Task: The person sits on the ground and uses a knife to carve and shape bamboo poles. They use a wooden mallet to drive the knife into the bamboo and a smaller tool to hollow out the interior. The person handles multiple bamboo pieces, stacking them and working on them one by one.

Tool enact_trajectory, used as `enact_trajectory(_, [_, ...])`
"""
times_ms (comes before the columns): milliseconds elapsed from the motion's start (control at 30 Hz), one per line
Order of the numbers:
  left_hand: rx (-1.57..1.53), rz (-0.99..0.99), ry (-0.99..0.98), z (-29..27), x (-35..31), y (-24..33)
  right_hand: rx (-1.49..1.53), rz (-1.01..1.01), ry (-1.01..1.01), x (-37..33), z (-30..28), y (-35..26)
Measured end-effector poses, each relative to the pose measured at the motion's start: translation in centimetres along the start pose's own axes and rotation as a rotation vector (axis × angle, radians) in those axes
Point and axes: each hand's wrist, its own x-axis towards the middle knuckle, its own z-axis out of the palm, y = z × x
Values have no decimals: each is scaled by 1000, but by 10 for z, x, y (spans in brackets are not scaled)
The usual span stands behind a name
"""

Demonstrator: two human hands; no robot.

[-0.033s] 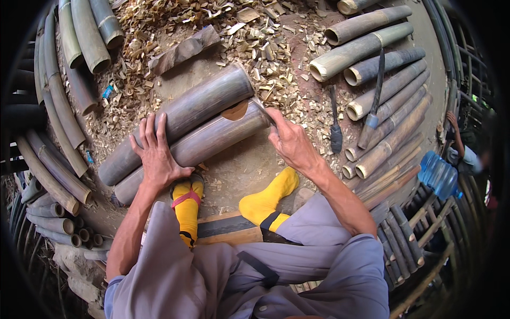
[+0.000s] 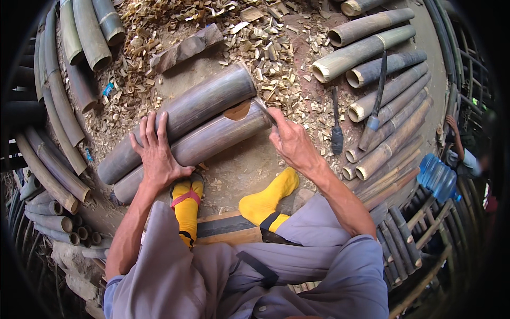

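Two thick grey-brown bamboo tubes lie side by side, slanting up to the right: a far tube [image 2: 202,95] and a near tube [image 2: 212,141]. A half-round notch with pale edges is cut in the near tube, close to its right end. My left hand [image 2: 157,154] lies across both tubes toward their left ends, fingers spread. At the right end of the near tube, my right hand [image 2: 292,141] is closed round a thin dark tool [image 2: 270,116]. That tool touches the tube's rim; its handle is hidden in the fist.
Wood chips [image 2: 271,50] cover the ground beyond, around a rough wooden block [image 2: 187,49]. At right lie a long knife [image 2: 378,90], a shorter dark-handled tool [image 2: 336,133] and several bamboo poles [image 2: 396,119]. A blue water jug [image 2: 438,177] lies near another person's arm [image 2: 455,133].
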Motion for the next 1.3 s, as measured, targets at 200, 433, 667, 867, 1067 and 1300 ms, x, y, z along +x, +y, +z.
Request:
enact_trajectory(200, [-2, -17, -7, 2, 0, -2, -29, 11, -76, 7, -6, -2])
enact_trajectory(433, [0, -27, -12, 3, 0, -3, -30, 35, -117, 12, -8, -3])
enact_trajectory(667, [51, -21, -28, 2, 0, -4, -22, 41, -132, 15, -11, -7])
enact_trajectory(867, [41, -13, -26, 4, -1, -6, -23, 22, -127, 14, -10, -7])
enact_trajectory(1067, [52, -21, -38, 2, -5, -5, 165, 42, -65, 17, -26, -38])
enact_trajectory(1300, [-9, -20, 1, -1, 2, 1, 269, 61, 186, 14, -4, -40])
